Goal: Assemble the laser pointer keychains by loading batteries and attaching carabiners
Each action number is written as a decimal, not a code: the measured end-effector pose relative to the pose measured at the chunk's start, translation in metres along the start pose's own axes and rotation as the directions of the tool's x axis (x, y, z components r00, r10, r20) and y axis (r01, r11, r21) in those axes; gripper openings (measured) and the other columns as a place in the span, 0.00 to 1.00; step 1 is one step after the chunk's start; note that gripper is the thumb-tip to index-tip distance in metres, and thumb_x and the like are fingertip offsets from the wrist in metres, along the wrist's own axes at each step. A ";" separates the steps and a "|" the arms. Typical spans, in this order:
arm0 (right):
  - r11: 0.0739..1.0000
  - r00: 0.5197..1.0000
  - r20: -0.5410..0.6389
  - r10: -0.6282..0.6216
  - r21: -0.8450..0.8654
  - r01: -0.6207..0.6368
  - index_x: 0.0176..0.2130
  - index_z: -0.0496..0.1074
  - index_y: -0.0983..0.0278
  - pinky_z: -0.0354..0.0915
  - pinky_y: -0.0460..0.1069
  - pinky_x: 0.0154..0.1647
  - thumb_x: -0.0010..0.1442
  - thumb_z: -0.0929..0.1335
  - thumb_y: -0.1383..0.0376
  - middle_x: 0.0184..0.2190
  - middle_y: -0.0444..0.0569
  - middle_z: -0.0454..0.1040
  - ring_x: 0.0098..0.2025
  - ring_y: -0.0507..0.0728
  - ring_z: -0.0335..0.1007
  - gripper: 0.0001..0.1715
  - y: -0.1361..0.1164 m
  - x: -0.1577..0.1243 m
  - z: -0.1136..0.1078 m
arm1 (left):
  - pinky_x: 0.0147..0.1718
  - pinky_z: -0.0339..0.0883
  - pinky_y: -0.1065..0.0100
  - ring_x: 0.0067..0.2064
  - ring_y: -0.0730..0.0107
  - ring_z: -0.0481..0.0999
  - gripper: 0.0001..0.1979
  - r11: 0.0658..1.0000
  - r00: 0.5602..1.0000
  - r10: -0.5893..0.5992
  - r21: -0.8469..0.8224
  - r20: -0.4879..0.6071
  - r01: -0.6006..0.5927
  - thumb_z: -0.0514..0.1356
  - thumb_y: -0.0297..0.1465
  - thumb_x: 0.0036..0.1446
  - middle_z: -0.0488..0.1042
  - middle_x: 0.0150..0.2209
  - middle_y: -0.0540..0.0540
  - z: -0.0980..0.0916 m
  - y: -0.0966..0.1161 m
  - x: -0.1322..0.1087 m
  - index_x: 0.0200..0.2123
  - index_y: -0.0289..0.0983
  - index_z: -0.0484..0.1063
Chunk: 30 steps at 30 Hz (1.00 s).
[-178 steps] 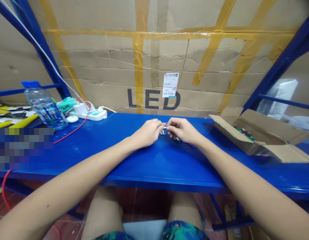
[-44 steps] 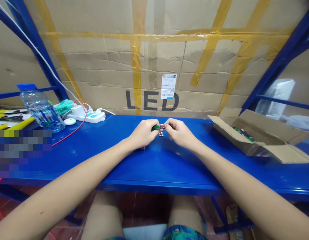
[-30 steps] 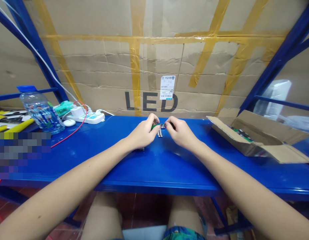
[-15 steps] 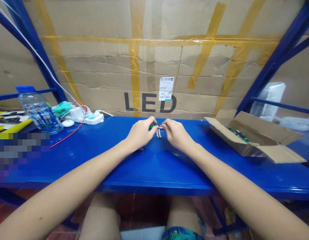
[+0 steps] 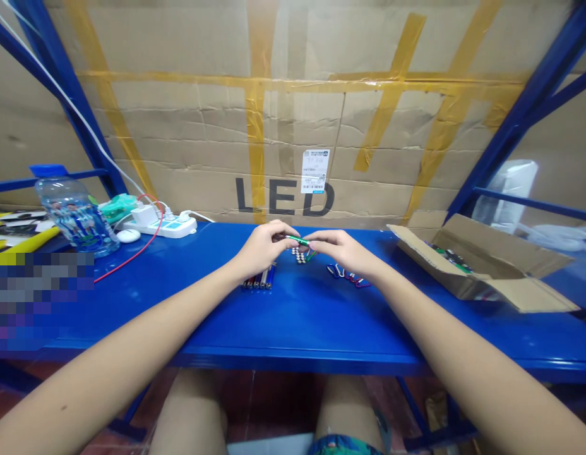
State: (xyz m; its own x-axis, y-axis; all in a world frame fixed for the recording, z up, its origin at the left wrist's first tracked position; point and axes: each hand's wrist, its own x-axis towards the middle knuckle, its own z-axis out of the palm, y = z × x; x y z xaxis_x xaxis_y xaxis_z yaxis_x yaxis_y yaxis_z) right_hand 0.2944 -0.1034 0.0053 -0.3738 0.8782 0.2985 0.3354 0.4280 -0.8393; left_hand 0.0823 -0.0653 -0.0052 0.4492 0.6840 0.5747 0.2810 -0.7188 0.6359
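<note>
"What could go wrong from there?"
"First the row of tubes, near mid-frame, half-hidden by my left hand: lowering it might set them rolling. Then the green tube at the centre of the frame. Left and right hand are both clamped on it, but just by fingertips, so it could slip. Falling, it might scatter the silver pieces lying just below."
"And what's around you?"
"The taped cardboard across the upper frame blocks any reach past the worktop. A cardboard box sits at the right, its near flap jutting out; a bottle and power strip at the left. Smallest, the clips lie just below my right hand."
</note>
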 end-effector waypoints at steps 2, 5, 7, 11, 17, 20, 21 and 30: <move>1.000 0.996 0.090 -0.018 -0.021 0.020 0.33 0.77 0.65 0.66 0.52 0.46 0.62 0.67 0.61 0.33 0.50 0.80 0.39 0.56 0.73 0.12 -0.005 -0.003 0.004 | 0.40 0.67 0.64 0.37 0.68 0.74 0.06 0.999 0.999 0.038 0.029 0.026 -0.038 0.64 0.30 0.57 0.77 0.36 0.46 0.002 0.001 -0.001 0.38 0.37 0.80; 0.999 0.994 0.103 0.025 -0.045 -0.020 0.27 0.74 0.65 0.65 0.50 0.41 0.61 0.65 0.62 0.27 0.48 0.77 0.33 0.54 0.71 0.14 -0.006 -0.004 0.008 | 0.41 0.67 0.64 0.39 0.67 0.74 0.06 0.997 0.996 0.064 0.041 0.059 -0.066 0.65 0.30 0.57 0.77 0.36 0.46 0.004 0.001 -0.002 0.38 0.38 0.81; 0.999 0.994 0.103 0.035 -0.032 -0.032 0.26 0.73 0.64 0.65 0.50 0.39 0.60 0.65 0.63 0.25 0.48 0.76 0.32 0.54 0.71 0.14 -0.004 -0.003 0.010 | 0.43 0.68 0.63 0.41 0.65 0.75 0.06 0.997 0.995 0.065 0.031 0.072 -0.067 0.65 0.31 0.56 0.78 0.37 0.45 0.005 0.000 -0.002 0.38 0.39 0.81; 0.999 0.997 0.065 0.038 -0.004 -0.038 0.24 0.70 0.64 0.63 0.49 0.36 0.58 0.64 0.65 0.22 0.45 0.73 0.28 0.53 0.69 0.12 0.000 -0.001 0.012 | 0.45 0.69 0.60 0.44 0.62 0.76 0.15 0.996 0.997 0.014 -0.090 0.082 -0.007 0.66 0.41 0.56 0.79 0.41 0.42 0.006 0.001 -0.001 0.42 0.37 0.80; 0.999 0.999 0.012 0.044 0.012 -0.044 0.22 0.69 0.63 0.63 0.50 0.34 0.58 0.64 0.66 0.19 0.44 0.71 0.25 0.54 0.69 0.13 0.003 -0.001 0.012 | 0.49 0.71 0.57 0.55 0.53 0.75 0.39 0.827 0.977 -0.177 -0.521 0.117 0.213 0.42 0.58 0.64 0.77 0.52 0.32 0.000 0.002 0.005 0.53 0.33 0.74; 1.000 0.999 0.016 0.029 -0.007 -0.028 0.23 0.70 0.64 0.64 0.50 0.35 0.58 0.64 0.65 0.20 0.45 0.72 0.25 0.54 0.69 0.13 0.002 -0.001 0.011 | 0.48 0.72 0.55 0.56 0.50 0.75 0.39 0.809 0.974 -0.193 -0.543 0.119 0.227 0.45 0.59 0.62 0.77 0.53 0.31 -0.005 0.001 0.006 0.53 0.32 0.75; 0.999 0.999 0.017 0.028 -0.020 -0.028 0.23 0.70 0.64 0.64 0.50 0.34 0.58 0.64 0.65 0.19 0.45 0.72 0.25 0.54 0.69 0.13 0.001 -0.002 0.011 | 0.48 0.72 0.55 0.56 0.49 0.75 0.39 0.805 0.973 -0.198 -0.547 0.117 0.230 0.45 0.59 0.62 0.77 0.52 0.31 -0.006 0.000 0.006 0.53 0.32 0.75; 0.992 0.999 0.031 0.026 -0.124 -0.022 0.21 0.70 0.63 0.63 0.50 0.34 0.59 0.63 0.66 0.17 0.45 0.71 0.25 0.54 0.68 0.16 -0.004 -0.003 0.012 | 0.50 0.71 0.52 0.57 0.45 0.74 0.41 0.727 0.960 -0.242 -0.628 0.141 0.276 0.45 0.60 0.61 0.77 0.53 0.30 -0.007 -0.001 0.005 0.53 0.31 0.74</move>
State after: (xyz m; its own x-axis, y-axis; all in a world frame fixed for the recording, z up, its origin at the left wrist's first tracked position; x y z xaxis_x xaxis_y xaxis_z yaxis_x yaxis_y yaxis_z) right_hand 0.2834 -0.1105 0.0023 -0.3913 0.8819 0.2628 0.4479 0.4320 -0.7828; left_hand 0.0781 -0.0608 0.0008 0.4827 0.8133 0.3248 -0.2044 -0.2560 0.9448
